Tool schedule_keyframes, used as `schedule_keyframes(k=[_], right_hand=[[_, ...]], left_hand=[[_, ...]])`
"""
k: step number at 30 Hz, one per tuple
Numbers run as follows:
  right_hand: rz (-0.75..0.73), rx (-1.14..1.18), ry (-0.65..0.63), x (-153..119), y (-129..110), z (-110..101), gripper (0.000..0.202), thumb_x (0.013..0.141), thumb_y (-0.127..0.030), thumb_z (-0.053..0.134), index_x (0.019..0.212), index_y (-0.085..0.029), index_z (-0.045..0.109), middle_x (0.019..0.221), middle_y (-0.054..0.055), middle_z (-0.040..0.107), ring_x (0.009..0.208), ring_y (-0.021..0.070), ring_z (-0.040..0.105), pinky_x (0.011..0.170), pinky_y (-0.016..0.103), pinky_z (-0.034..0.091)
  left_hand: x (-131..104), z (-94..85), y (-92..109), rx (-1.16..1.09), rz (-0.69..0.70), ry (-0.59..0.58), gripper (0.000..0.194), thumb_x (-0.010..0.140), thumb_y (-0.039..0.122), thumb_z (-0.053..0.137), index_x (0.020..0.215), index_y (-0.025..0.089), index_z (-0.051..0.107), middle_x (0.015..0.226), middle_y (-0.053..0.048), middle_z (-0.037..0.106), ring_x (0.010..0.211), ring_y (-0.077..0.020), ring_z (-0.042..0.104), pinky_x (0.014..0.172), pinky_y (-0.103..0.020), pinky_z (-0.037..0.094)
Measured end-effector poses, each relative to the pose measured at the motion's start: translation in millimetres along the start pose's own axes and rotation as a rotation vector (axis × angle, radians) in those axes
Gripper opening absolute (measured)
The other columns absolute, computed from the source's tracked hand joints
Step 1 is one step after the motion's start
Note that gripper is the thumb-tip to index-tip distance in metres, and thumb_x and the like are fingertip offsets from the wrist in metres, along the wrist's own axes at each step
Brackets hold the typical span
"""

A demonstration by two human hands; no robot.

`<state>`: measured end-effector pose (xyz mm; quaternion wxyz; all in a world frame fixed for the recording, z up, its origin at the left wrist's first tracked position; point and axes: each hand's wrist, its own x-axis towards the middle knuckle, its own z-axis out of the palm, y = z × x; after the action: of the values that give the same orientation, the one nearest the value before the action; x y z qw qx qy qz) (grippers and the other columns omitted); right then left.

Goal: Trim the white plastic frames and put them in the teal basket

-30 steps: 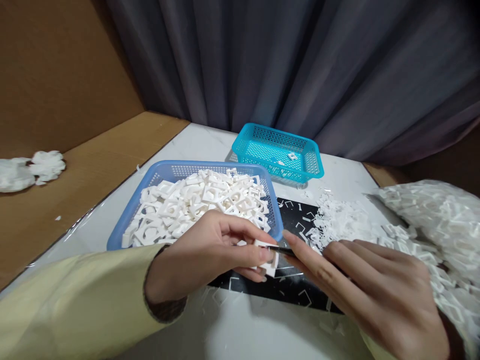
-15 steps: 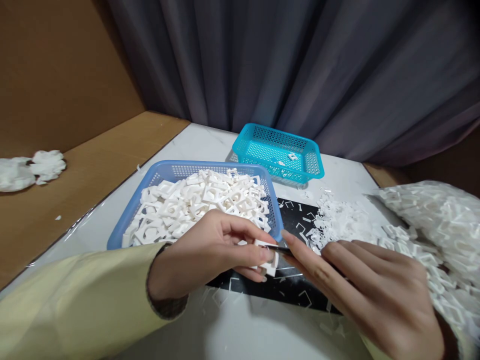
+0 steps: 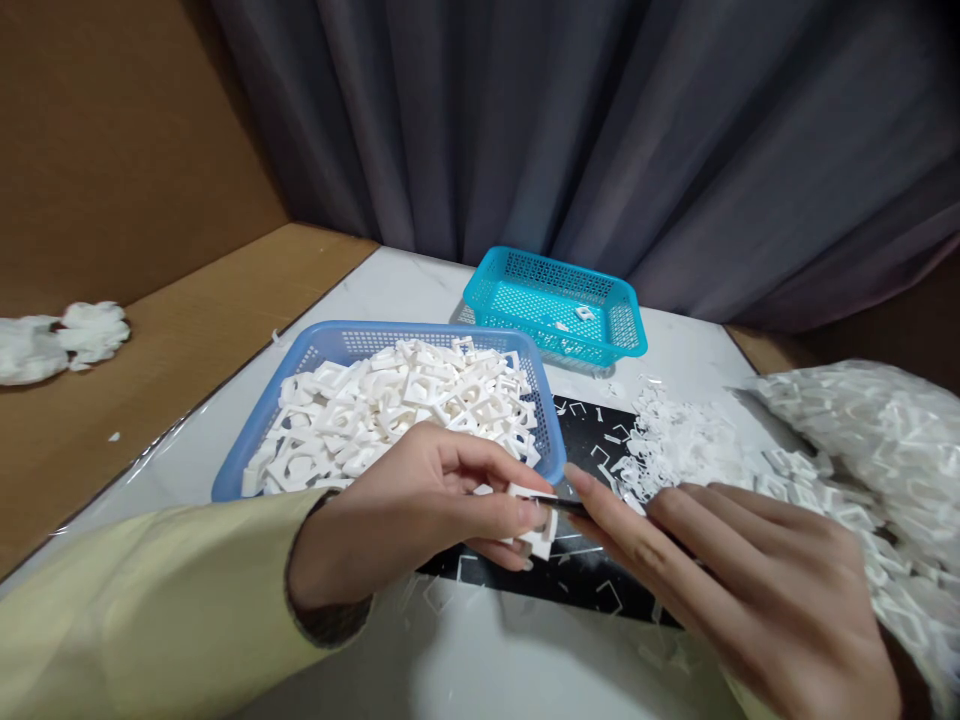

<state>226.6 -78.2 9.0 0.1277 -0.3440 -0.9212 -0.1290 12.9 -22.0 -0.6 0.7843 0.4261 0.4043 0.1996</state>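
Observation:
My left hand (image 3: pixel 435 500) pinches a small white square plastic frame (image 3: pixel 541 540) between thumb and fingers, in front of the blue basket. My right hand (image 3: pixel 735 580) is closed around a thin dark blade-like tool (image 3: pixel 561 503), its index finger stretched along it. The tool's tip reaches into the white frame's opening, close to my left thumb. Most of the tool is hidden by my right hand, so its exact kind cannot be made out. Just beyond my left hand, the blue basket (image 3: pixel 551 430) holds a heap of similar white pieces.
Behind stands a turquoise basket (image 3: pixel 628 318) with a few white bits. A black mat (image 3: pixel 592 425) under my hands carries thin white scraps (image 3: pixel 682 445). At right lies a clear bag (image 3: pixel 870 430) of white pieces. Crumpled white material (image 3: pixel 90 330) rests on cardboard at left.
Both hands have shifted only slightly. The white frame and the dark tool stay almost in the same place, with the tool's tip still at the frame.

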Motion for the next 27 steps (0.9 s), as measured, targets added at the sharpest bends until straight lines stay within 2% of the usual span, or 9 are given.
schedule_keyframes(k=[27], right_hand=[[-0.009,-0.042,0.016,1.0,0.0,5.1,0.044,0.087,-0.016,0.031,0.129,-0.006,0.04,0.063,0.003,0.046,0.053,0.0126,0.042,0.046,0.027,0.031]], left_hand=[[3.6,-1.2,2.1,-0.006,-0.029,-0.005,0.011,0.066,0.016,0.07,0.077,0.013,0.069,0.061,0.0,0.064,0.063,-0.0118,0.062,0.063,-0.025,0.057]])
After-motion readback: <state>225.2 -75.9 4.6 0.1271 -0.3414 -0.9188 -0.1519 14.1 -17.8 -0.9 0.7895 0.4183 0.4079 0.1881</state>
